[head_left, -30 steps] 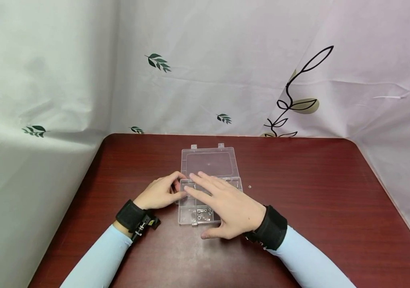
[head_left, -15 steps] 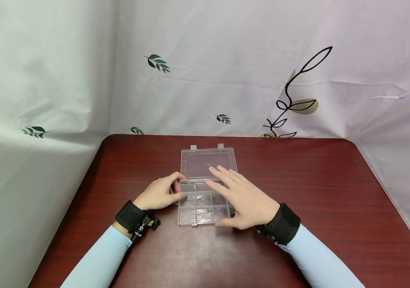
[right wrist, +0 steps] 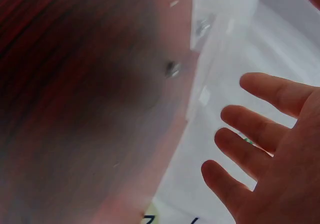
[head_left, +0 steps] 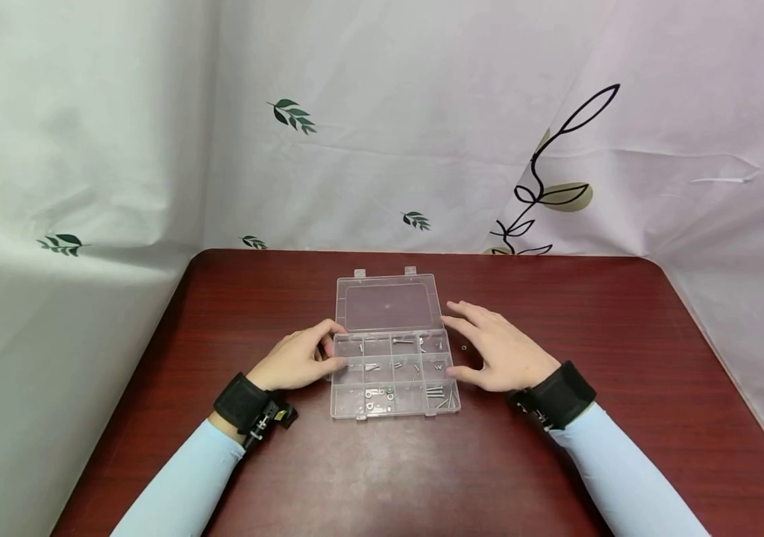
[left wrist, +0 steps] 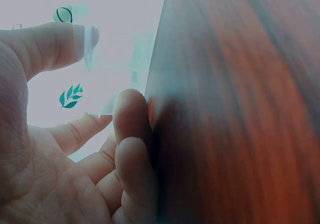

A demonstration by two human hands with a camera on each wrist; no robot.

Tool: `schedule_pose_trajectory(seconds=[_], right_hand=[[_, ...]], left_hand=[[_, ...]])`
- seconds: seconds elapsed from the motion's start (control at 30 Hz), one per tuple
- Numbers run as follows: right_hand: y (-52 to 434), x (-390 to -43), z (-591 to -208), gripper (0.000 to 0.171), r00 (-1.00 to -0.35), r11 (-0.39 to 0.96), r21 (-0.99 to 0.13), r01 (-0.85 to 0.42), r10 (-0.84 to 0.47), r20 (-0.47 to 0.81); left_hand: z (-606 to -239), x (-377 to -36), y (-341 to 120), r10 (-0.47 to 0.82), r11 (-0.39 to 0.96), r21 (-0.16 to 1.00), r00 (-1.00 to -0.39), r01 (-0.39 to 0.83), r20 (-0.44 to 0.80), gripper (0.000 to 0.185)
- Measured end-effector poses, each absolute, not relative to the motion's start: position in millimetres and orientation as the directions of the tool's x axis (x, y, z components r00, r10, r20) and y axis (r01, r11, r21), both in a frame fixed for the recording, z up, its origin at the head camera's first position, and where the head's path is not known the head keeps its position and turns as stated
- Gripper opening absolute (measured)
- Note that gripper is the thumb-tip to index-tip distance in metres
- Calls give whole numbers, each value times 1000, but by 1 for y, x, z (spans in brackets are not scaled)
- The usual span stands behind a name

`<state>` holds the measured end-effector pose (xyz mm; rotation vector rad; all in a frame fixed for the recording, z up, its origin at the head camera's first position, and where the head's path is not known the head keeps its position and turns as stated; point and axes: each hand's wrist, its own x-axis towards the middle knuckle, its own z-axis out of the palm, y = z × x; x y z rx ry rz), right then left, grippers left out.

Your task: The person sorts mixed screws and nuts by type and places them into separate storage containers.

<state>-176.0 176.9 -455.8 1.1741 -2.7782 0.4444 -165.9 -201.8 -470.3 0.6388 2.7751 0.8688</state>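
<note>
My left hand (head_left: pixel 298 361) pinches the left edge of the clear box (head_left: pixel 392 367) at table (head_left: pixel 624 388) centre, likely steadying it. My right hand (head_left: pixel 499 352) hovers with fingers spread just right of it, over a loose nut (head_left: pixel 465 347).

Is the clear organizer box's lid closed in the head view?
No, the lid lies flat open behind the box, leaving the compartments uncovered.
</note>
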Motion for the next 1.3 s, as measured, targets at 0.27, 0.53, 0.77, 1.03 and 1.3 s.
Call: schedule_pose_trajectory(seconds=[0.27,0.53,0.77,1.03,1.3], right_hand=[[184,-182,-470,38,-648,616,-202,-761,-716,261],[175,-179,-467,14,-632,634,-109,-766,-709,313],[173,-175,-465,20,-707,702,-133,-699,-653,270],[167,-174,-467,22,-745,730,-170,-662,-614,262],[143,-165,-444,22,-669,652,-196,-733,-636,385]], left_hand=[[-470,-167,-202,443,738,577,-896,349,-26,45],[-471,-167,-202,442,741,574,-897,349,-26,45],[-470,-166,-202,446,739,578,-894,347,-34,46],[-470,-165,-202,441,741,577,-897,343,-33,46],[-471,-166,-201,438,739,581,-899,341,-29,46]])
